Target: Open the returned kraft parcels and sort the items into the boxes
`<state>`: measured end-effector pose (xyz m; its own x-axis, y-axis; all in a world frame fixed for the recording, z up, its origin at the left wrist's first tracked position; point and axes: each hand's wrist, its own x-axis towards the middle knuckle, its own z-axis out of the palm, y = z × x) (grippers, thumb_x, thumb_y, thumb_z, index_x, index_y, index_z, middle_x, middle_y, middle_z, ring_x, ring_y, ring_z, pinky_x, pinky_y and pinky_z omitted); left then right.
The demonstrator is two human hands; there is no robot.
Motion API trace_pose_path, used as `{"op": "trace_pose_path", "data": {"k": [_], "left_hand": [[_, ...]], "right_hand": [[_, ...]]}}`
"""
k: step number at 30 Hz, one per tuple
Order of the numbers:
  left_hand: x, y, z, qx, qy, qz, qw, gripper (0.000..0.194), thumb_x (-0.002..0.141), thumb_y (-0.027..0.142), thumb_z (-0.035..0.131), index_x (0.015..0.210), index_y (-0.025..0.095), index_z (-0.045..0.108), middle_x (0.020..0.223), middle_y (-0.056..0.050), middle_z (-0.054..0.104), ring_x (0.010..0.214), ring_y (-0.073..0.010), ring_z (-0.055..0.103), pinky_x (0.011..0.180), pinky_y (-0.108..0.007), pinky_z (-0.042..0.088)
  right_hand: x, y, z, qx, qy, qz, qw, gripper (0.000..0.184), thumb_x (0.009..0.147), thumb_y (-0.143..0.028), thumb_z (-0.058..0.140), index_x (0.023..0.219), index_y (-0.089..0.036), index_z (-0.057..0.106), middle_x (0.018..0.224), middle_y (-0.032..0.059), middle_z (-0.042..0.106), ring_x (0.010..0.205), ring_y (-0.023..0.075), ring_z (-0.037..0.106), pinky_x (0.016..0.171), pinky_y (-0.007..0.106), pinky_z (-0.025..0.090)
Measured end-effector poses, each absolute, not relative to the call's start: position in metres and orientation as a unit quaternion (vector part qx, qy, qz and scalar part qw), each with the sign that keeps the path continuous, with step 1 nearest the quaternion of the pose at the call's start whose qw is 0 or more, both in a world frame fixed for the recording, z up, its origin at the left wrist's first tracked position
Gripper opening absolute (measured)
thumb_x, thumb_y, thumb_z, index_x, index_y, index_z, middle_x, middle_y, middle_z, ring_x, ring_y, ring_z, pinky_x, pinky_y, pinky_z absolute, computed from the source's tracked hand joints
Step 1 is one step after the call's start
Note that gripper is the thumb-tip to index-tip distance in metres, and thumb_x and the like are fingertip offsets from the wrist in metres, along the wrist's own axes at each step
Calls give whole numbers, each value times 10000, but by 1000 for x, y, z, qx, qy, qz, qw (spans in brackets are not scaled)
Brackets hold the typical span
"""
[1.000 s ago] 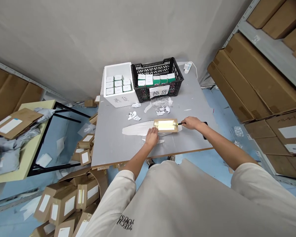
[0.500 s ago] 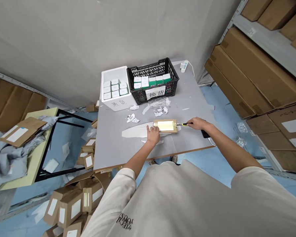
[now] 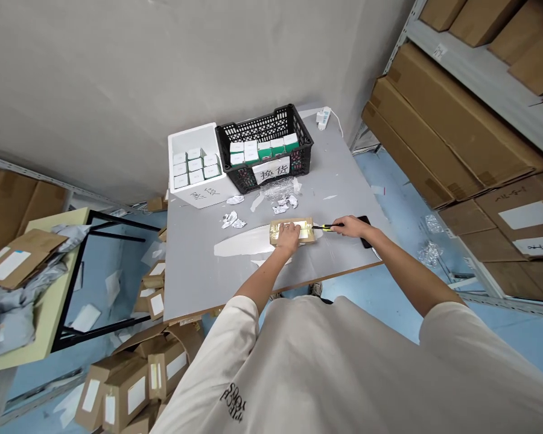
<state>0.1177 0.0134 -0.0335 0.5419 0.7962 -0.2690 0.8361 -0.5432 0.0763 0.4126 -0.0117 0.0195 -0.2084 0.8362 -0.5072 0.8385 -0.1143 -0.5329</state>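
A flat cardboard parcel with yellow tape and a white label lies on the grey table. My left hand rests palm down on top of it, pressing it to the table. My right hand grips a yellow-and-black utility knife, whose tip reaches the parcel's right edge. A black phone lies just past my right hand, partly hidden by it. A long white paper strip stretches from the parcel's left side.
A white foam box of small cartons stands beside a black plastic crate of green-and-white boxes at the table's back. Crumpled paper, bubble wrap and a power strip lie nearby. Cardboard parcels are heaped on the floor.
My left hand has moved from the parcel's near-left corner onto its top. The knife tip now sits at the parcel's right edge, and the whole view has shifted as my head turned.
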Motion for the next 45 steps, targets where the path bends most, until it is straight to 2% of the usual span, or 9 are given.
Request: {"op": "trace_pose_path", "data": {"k": [5, 10, 15, 19, 24, 29, 33, 40, 45], "left_hand": [[112, 6, -37, 886, 451, -88, 71, 536, 871, 281, 762, 1342, 199, 521, 1335, -138, 551, 1188, -290, 619, 1269, -520, 176], [108, 2, -38, 886, 453, -82, 62, 477, 905, 280, 725, 1334, 241, 519, 1319, -99, 563, 1069, -248, 657, 1281, -510, 176], [107, 4, -39, 880, 464, -70, 80, 471, 908, 291, 718, 1330, 293, 508, 1329, -83, 562, 1116, -253, 638, 1271, -532, 210], [106, 7, -34, 881, 457, -69, 104, 521, 925, 327, 690, 1398, 312, 472, 1350, -91, 557, 1172, -278, 618, 1240, -526, 268], [111, 19, -22, 870, 477, -29, 124, 483, 1026, 301, 467, 1502, 246, 404, 1394, -147, 534, 1204, -303, 602, 1102, -461, 406], [117, 27, -26, 882, 462, -12, 96, 496, 943, 162, 532, 1435, 203, 482, 1497, -162, 477, 1395, -326, 443, 1168, -481, 336], [120, 28, -33, 882, 461, -20, 91, 544, 926, 113, 514, 1459, 207, 458, 1479, -163, 495, 1388, -315, 441, 1171, -488, 326], [131, 38, -31, 870, 477, -50, 111, 568, 891, 24, 488, 1436, 185, 483, 1398, -182, 539, 1360, -291, 483, 1169, -487, 344], [123, 29, -37, 889, 447, -14, 99, 590, 939, 71, 404, 1526, 129, 393, 1534, -206, 467, 1476, -288, 388, 1225, -492, 301]], "right_hand": [[401, 8, 19, 592, 718, -363, 42, 396, 927, -530, 561, 1063, -235, 786, 798, 23, 732, 692, 169, 611, 628, 256, 395], [389, 31, 14, 563, 710, -411, 100, 343, 898, -507, 593, 859, -210, 761, 723, 32, 714, 624, 160, 605, 606, 258, 424], [400, 6, -1, 574, 602, -553, 42, 414, 894, -596, 595, 859, -205, 725, 818, 66, 753, 607, 150, 639, 578, 259, 500], [417, -24, -10, 589, 558, -583, -16, 462, 904, -638, 588, 889, -192, 709, 853, 83, 758, 620, 152, 649, 551, 248, 521], [422, -38, -9, 635, 538, -546, -96, 437, 979, -578, 483, 954, -200, 700, 877, 50, 749, 677, 153, 660, 594, 241, 532], [411, -41, -4, 630, 630, -446, -87, 382, 993, -499, 502, 1100, -225, 745, 1024, 47, 768, 901, 209, 699, 792, 290, 543], [403, -43, -4, 611, 711, -341, -64, 372, 964, -412, 598, 1272, -242, 718, 1250, 84, 726, 1137, 258, 657, 981, 341, 492], [396, -45, -4, 616, 734, -284, -26, 403, 985, -382, 593, 1355, -248, 682, 1272, 102, 708, 1194, 278, 624, 1010, 353, 465], [390, -48, -12, 641, 726, -248, -32, 434, 994, -392, 581, 1390, -226, 652, 1295, 121, 687, 1188, 287, 611, 1018, 357, 437]]}}
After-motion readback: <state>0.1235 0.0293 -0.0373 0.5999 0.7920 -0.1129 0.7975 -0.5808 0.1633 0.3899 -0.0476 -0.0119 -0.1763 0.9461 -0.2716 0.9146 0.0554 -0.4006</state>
